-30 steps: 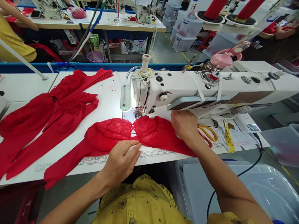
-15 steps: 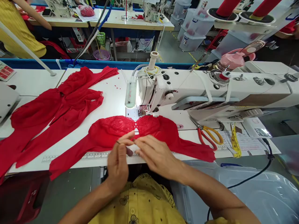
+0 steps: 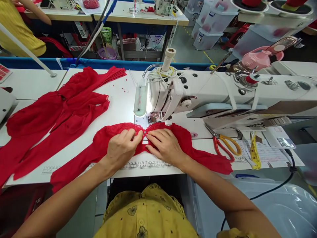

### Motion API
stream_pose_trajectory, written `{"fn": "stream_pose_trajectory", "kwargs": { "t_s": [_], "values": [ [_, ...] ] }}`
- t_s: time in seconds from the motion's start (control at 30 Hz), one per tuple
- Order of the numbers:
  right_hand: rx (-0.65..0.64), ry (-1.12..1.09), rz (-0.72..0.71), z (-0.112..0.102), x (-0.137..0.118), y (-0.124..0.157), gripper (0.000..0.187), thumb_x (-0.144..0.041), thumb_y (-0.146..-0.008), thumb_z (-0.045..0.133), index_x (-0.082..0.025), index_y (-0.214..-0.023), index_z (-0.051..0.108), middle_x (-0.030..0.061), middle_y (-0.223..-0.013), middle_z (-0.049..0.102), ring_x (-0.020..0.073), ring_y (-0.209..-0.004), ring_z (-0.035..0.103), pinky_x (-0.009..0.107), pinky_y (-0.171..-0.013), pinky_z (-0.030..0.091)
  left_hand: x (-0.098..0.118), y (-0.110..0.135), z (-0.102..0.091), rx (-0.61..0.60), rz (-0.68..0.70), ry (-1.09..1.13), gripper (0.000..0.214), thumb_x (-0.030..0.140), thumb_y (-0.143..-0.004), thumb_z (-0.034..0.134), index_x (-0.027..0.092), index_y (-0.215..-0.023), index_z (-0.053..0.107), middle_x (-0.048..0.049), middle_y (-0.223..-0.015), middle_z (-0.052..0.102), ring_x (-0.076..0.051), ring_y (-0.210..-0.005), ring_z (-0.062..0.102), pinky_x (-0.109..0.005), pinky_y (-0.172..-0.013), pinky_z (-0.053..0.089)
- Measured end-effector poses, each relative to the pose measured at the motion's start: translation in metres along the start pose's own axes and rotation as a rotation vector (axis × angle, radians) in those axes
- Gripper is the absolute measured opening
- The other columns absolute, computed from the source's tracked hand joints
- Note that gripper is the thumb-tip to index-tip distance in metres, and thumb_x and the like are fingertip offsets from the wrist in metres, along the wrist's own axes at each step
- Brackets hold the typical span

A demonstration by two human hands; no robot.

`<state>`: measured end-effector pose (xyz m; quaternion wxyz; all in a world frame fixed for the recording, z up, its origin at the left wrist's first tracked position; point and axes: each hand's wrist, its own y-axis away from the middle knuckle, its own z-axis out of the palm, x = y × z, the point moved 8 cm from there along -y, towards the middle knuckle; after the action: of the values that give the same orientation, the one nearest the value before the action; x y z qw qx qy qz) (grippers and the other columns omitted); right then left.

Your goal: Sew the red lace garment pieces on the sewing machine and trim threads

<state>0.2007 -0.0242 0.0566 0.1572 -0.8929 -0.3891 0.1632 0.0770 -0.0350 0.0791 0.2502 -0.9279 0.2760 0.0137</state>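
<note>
"While the red lace garment (image 3: 183, 137) lies spread over the table (image 3: 119, 109), lower centre of the frame, which step would you call this?"

"Lining up its middle by hand, I'd judge. The narrow join between the two cups sits just in front of the needle area of the sewing machine (image 3: 210, 89)."

"What of the left hand (image 3: 123, 146) and the right hand (image 3: 164, 144)?"

"The left is curled, thumb and forefinger drawn together beside the join; I can't tell whether they pinch any cloth. The right is flatter, fingers extended and resting on the other cup, gripping nothing that I can see."

"And the next move?"

"It seems to call for light, even control at the join, with fingertips clear of the needle. The scissors (image 3: 229, 144) at right and the other red pieces (image 3: 56, 112) at left lie outside the hands' reach of work."
</note>
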Motion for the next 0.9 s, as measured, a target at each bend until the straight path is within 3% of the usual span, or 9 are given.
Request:
{"fn": "stream_pose_trajectory", "kwargs": {
  "t_s": [0.23, 0.7, 0.9],
  "values": [
    [0.004, 0.022, 0.004, 0.000, 0.000, 0.000, 0.029, -0.033, -0.097, 0.056, -0.015, -0.117, 0.067, 0.0083, -0.119, 0.072, 0.0231, -0.106, 0.061, 0.043, -0.096, 0.041, 0.008, 0.000, 0.003, 0.048, 0.060, -0.060, 0.031, 0.007, -0.092, 0.050, 0.019, -0.109, 0.072, -0.0016, -0.071, 0.063, -0.016, -0.061, 0.053, -0.030, -0.053, 0.032],
    [0.007, 0.049, -0.029, 0.002, -0.003, 0.001, 0.029, -0.030, -0.098, 0.055, -0.014, -0.120, 0.065, 0.0090, -0.120, 0.071, 0.0238, -0.111, 0.061, 0.044, -0.101, 0.039, 0.012, -0.004, 0.007, 0.019, 0.072, -0.110, 0.029, 0.007, -0.094, 0.051, 0.019, -0.107, 0.073, -0.0014, -0.071, 0.064, -0.015, -0.061, 0.055, -0.030, -0.053, 0.032],
    [0.017, 0.032, -0.057, 0.002, -0.005, 0.000, 0.028, -0.028, -0.097, 0.055, -0.013, -0.118, 0.066, 0.0095, -0.113, 0.073, 0.0222, -0.103, 0.063, 0.042, -0.104, 0.040, 0.017, -0.007, 0.011, -0.037, 0.063, -0.154, 0.027, 0.008, -0.095, 0.050, 0.015, -0.110, 0.072, -0.0030, -0.072, 0.064, -0.015, -0.060, 0.055, -0.030, -0.051, 0.032]
  ]
}}
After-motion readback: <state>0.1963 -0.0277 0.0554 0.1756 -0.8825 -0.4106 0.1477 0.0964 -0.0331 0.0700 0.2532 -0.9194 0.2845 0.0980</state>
